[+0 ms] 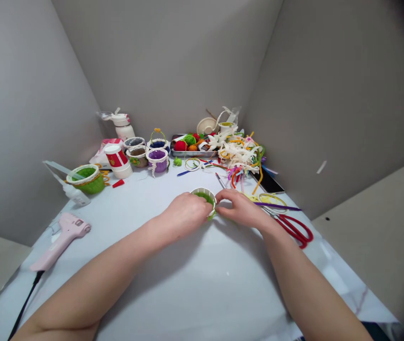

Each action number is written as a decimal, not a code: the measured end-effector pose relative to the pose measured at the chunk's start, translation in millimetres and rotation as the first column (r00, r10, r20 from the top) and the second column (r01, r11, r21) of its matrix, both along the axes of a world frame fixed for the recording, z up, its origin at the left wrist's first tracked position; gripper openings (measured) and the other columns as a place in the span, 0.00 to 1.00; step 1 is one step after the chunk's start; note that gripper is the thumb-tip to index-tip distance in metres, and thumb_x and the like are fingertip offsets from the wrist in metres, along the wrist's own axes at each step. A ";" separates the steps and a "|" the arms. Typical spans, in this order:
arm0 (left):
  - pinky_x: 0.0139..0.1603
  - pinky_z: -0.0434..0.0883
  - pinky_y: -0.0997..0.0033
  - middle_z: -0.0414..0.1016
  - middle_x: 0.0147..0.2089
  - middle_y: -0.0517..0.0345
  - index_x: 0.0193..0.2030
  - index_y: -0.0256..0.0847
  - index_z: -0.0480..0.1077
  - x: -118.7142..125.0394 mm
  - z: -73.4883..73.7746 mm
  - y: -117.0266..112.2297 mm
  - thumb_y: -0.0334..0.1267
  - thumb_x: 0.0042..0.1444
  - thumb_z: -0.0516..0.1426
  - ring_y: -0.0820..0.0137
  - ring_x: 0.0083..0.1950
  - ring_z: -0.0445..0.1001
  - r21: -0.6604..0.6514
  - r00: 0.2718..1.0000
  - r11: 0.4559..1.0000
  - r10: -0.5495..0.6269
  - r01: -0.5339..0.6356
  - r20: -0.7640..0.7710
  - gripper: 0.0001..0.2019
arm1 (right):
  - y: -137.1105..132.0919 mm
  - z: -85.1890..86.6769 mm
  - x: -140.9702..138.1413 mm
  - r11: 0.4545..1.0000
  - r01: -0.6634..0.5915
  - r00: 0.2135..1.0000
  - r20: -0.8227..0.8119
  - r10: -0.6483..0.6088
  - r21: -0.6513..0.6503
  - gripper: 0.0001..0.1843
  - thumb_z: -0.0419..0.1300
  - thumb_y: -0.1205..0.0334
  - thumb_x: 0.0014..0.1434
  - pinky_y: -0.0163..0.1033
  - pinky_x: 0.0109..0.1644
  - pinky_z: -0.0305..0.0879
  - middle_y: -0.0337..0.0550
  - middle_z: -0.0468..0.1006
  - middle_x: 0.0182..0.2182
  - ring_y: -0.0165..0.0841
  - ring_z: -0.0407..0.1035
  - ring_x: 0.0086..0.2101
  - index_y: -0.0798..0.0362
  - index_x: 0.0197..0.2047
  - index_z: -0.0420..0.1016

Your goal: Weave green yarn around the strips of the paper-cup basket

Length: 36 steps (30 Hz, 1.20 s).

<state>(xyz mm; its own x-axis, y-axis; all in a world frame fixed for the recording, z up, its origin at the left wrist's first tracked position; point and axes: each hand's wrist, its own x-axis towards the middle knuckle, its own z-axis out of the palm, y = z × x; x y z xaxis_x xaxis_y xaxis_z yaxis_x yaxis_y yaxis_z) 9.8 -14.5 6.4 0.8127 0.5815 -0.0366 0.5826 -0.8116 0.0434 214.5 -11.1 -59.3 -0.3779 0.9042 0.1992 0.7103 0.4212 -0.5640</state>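
A small green yarn-wrapped cup [204,195] with a white rim stands on the white table [195,284], between both hands. My left hand [184,214] wraps around its left side, fingers closed on it. My right hand [239,206] pinches at the cup's right rim, fingers pressed together on the trim there. What exactly sits between the right fingertips is too small to make out.
Pink glue gun [63,237] at left. Red scissors [294,228] and black phone [268,182] at right. Finished little baskets [157,158], a green basket [87,179], a red-labelled cup [117,158], a yarn tray [189,142] and a pile of pipe cleaners [241,156] at the back.
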 end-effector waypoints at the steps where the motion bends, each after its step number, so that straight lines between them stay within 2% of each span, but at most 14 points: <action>1: 0.36 0.65 0.69 0.76 0.34 0.53 0.33 0.38 0.72 -0.8 1.2 -0.8 0.31 0.57 0.53 0.65 0.37 0.74 -0.010 1.000 1.000 -0.011 0.011 0.029 0.07 | 0.1 -0.9 -2.5 1.000 0.006 1.000 -0.008 -0.006 0.006 0.09 0.58 0.66 0.53 0.41 0.48 0.62 0.43 0.77 0.38 0.37 0.69 0.41 0.52 0.38 0.75; 4: 0.40 0.67 0.69 0.76 0.38 0.54 0.38 0.40 0.72 -8.2 1.1 7.6 0.35 0.57 0.54 0.66 0.40 0.73 -0.035 0.979 0.999 -0.008 0.016 0.206 0.07 | 1.3 -2.9 -7.1 0.999 0.024 0.999 -0.046 -0.023 0.021 0.08 0.56 0.67 0.54 0.38 0.45 0.62 0.42 0.78 0.36 0.35 0.69 0.39 0.52 0.36 0.76; 7: 0.50 0.67 0.65 0.75 0.45 0.53 0.44 0.40 0.71 -16.9 -7.2 28.1 0.37 0.57 0.53 0.65 0.48 0.72 -0.059 0.894 0.995 0.100 -0.082 0.437 0.10 | 1.8 -4.2 -8.6 0.999 0.041 0.996 -0.077 -0.041 -0.006 0.07 0.55 0.67 0.55 0.36 0.41 0.61 0.39 0.78 0.33 0.33 0.70 0.36 0.52 0.34 0.75; 8: 0.53 0.66 0.64 0.74 0.49 0.53 0.46 0.41 0.70 -18.9 -11.6 35.4 0.37 0.56 0.54 0.65 0.52 0.70 -0.090 0.850 0.990 0.140 -0.109 0.509 0.12 | 1.6 -4.4 -9.0 0.999 0.040 0.995 -0.085 -0.042 -0.025 0.08 0.54 0.67 0.56 0.36 0.40 0.61 0.38 0.78 0.32 0.32 0.70 0.35 0.52 0.33 0.75; 10: 0.55 0.67 0.64 0.71 0.55 0.54 0.51 0.42 0.68 -21.2 -20.6 47.8 0.36 0.55 0.54 0.65 0.55 0.69 -0.228 0.808 0.969 0.213 -0.100 0.549 0.16 | 1.2 -4.6 -9.9 0.998 0.034 0.994 -0.098 -0.039 -0.053 0.08 0.53 0.67 0.56 0.35 0.38 0.61 0.37 0.78 0.31 0.31 0.70 0.33 0.52 0.33 0.74; 13: 0.50 0.70 0.68 0.73 0.52 0.53 0.52 0.41 0.67 -22.6 -29.1 56.8 0.37 0.53 0.55 0.67 0.50 0.72 -0.454 0.805 0.889 0.311 -0.058 0.505 0.18 | 1.2 -5.1 -11.8 0.997 0.040 0.994 -0.097 -0.046 -0.067 0.08 0.53 0.66 0.57 0.35 0.37 0.61 0.38 0.78 0.30 0.32 0.69 0.33 0.53 0.33 0.74; 15: 0.44 0.71 0.71 0.76 0.46 0.54 0.51 0.39 0.68 -24.0 -29.1 56.9 0.38 0.53 0.54 0.69 0.43 0.74 -0.521 0.829 0.852 0.333 -0.059 0.450 0.18 | 1.5 -5.3 -12.9 0.996 0.042 0.994 -0.094 -0.049 -0.075 0.08 0.53 0.65 0.57 0.35 0.37 0.61 0.38 0.78 0.30 0.32 0.69 0.32 0.53 0.33 0.74; 19: 0.36 0.68 0.73 0.76 0.40 0.56 0.48 0.40 0.70 -27.8 -22.3 51.4 0.39 0.52 0.53 0.70 0.37 0.73 -0.463 0.899 0.877 0.300 -0.128 0.320 0.16 | 1.2 -5.2 -15.2 0.995 0.051 0.992 -0.113 -0.060 -0.085 0.08 0.54 0.64 0.58 0.34 0.37 0.62 0.38 0.78 0.31 0.31 0.70 0.32 0.53 0.33 0.74; 22: 0.39 0.68 0.72 0.76 0.43 0.56 0.47 0.42 0.71 -26.9 -20.8 47.8 0.37 0.50 0.53 0.68 0.41 0.73 -0.407 0.914 0.903 0.272 -0.135 0.301 0.16 | -0.1 -5.3 -17.2 0.995 0.040 0.990 -0.132 -0.052 -0.092 0.08 0.54 0.63 0.58 0.34 0.37 0.62 0.38 0.78 0.31 0.31 0.70 0.33 0.53 0.34 0.74; 25: 0.42 0.68 0.73 0.76 0.47 0.57 0.48 0.42 0.71 -21.2 -24.4 46.4 0.37 0.49 0.54 0.68 0.44 0.73 -0.462 0.889 0.881 0.289 -0.101 0.355 0.18 | -0.8 -6.4 -18.7 0.995 0.025 0.990 -0.136 -0.039 -0.099 0.08 0.54 0.63 0.58 0.34 0.36 0.62 0.38 0.78 0.31 0.32 0.70 0.33 0.53 0.34 0.74; 28: 0.38 0.67 0.74 0.78 0.42 0.58 0.45 0.41 0.74 -15.1 -28.4 47.2 0.39 0.49 0.55 0.69 0.41 0.73 -0.529 0.880 0.843 0.322 -0.099 0.349 0.16 | 0.0 -7.9 -19.3 0.995 0.021 0.991 -0.127 -0.033 -0.094 0.08 0.54 0.64 0.58 0.34 0.36 0.62 0.38 0.78 0.31 0.32 0.70 0.33 0.53 0.35 0.74; 32: 0.35 0.66 0.74 0.79 0.36 0.57 0.37 0.38 0.76 -14.5 -29.4 49.6 0.38 0.50 0.53 0.70 0.36 0.73 -0.507 0.892 0.849 0.338 -0.152 0.299 0.13 | 1.7 -9.3 -19.6 0.995 0.020 0.993 -0.117 -0.032 -0.099 0.08 0.54 0.63 0.59 0.35 0.36 0.62 0.39 0.78 0.31 0.32 0.70 0.33 0.53 0.35 0.74; 36: 0.32 0.64 0.75 0.79 0.36 0.57 0.37 0.38 0.76 -18.4 -27.9 49.8 0.38 0.50 0.53 0.70 0.35 0.73 -0.487 0.913 0.856 0.325 -0.173 0.248 0.12 | 1.7 -10.7 -20.7 0.994 0.020 0.992 -0.118 -0.032 -0.103 0.08 0.54 0.63 0.59 0.35 0.37 0.62 0.39 0.79 0.31 0.32 0.70 0.33 0.53 0.35 0.74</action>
